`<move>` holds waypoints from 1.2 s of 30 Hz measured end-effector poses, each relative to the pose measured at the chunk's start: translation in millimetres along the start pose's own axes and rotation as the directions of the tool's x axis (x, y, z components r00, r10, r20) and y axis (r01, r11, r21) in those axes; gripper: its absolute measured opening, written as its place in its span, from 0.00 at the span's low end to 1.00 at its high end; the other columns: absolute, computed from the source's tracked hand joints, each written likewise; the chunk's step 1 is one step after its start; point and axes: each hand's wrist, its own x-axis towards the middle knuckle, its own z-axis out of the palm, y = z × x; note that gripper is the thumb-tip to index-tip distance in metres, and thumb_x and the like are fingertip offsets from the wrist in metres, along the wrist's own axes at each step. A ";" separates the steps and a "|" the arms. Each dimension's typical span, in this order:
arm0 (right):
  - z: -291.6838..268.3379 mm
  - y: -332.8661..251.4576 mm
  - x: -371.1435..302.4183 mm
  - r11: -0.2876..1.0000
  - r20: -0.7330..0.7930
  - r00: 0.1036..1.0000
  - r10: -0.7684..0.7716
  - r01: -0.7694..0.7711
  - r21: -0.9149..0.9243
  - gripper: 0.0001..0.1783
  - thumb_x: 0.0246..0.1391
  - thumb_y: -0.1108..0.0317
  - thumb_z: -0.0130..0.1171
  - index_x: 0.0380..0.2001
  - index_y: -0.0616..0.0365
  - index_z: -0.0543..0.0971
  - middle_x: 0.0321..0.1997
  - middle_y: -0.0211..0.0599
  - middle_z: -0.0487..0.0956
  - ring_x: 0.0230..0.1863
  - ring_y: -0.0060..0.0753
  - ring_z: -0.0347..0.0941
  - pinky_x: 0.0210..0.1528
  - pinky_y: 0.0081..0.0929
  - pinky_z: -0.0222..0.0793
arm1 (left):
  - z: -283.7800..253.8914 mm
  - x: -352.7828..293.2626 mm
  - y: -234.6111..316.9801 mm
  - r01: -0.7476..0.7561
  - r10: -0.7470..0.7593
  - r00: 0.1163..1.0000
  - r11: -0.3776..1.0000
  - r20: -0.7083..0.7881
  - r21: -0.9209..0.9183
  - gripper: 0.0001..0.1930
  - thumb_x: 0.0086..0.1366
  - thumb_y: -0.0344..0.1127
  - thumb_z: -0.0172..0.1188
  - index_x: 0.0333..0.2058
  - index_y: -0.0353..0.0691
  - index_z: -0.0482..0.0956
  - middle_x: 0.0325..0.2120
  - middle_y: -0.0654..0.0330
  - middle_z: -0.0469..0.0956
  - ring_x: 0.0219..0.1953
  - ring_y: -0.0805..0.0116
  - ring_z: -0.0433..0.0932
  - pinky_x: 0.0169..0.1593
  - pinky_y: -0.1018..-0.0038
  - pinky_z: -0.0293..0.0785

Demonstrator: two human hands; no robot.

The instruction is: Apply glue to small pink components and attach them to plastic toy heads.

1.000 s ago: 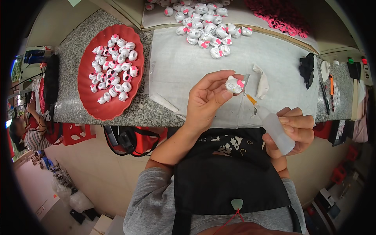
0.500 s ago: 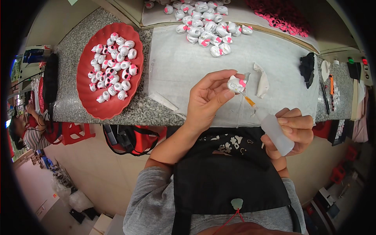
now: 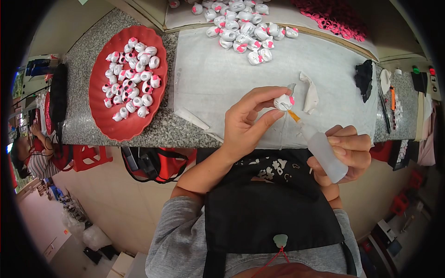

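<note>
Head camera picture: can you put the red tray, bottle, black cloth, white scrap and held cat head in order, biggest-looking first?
1. Red tray
2. Bottle
3. Black cloth and white scrap: too alike to rank
4. Held cat head

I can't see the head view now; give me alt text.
A person's left hand pinches a small white piece with pink accents while the right hand holds a translucent bottle, its orange tip pointed at the piece. A red scalloped plate of similar pieces sits to the left, and a pile of more lies ahead.
</note>
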 end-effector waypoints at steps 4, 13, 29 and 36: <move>-2.9 -0.2 0.1 1.000 0.030 0.999 0.020 -0.020 0.010 0.19 0.30 0.71 0.64 0.25 0.56 0.65 0.26 0.34 0.64 0.20 0.23 0.60 0.19 0.16 0.61 | -0.3 1.1 0.8 -0.028 0.029 1.000 0.999 -0.012 0.040 0.15 0.51 0.21 0.49 0.40 0.30 0.66 0.38 0.50 0.67 0.41 0.68 0.67 0.44 0.75 0.63; -8.7 8.5 7.3 0.999 -0.015 0.999 0.046 -0.046 0.002 0.19 0.29 0.72 0.62 0.26 0.58 0.64 0.25 0.37 0.64 0.21 0.23 0.60 0.19 0.16 0.60 | -2.9 5.1 3.6 -0.005 0.006 1.000 0.999 -0.026 0.052 0.16 0.51 0.20 0.48 0.41 0.30 0.64 0.39 0.51 0.67 0.41 0.68 0.67 0.44 0.76 0.62; -35.1 172.2 103.5 0.765 0.146 0.908 0.392 -0.234 -0.600 0.16 0.38 0.72 0.54 0.35 0.59 0.69 0.28 0.38 0.71 0.30 0.34 0.69 0.28 0.26 0.66 | -14.5 9.6 3.9 0.011 -0.056 0.974 0.979 -0.220 -0.201 0.17 0.52 0.22 0.49 0.42 0.31 0.63 0.38 0.54 0.68 0.38 0.73 0.68 0.43 0.78 0.65; -32.7 172.5 115.3 0.534 0.309 0.901 0.306 0.106 -0.839 0.12 0.35 0.71 0.56 0.29 0.60 0.72 0.25 0.43 0.72 0.28 0.41 0.68 0.30 0.31 0.63 | -14.9 8.9 3.4 0.030 -0.070 0.977 0.981 -0.204 -0.193 0.17 0.52 0.24 0.49 0.42 0.32 0.63 0.38 0.51 0.67 0.39 0.69 0.68 0.42 0.73 0.66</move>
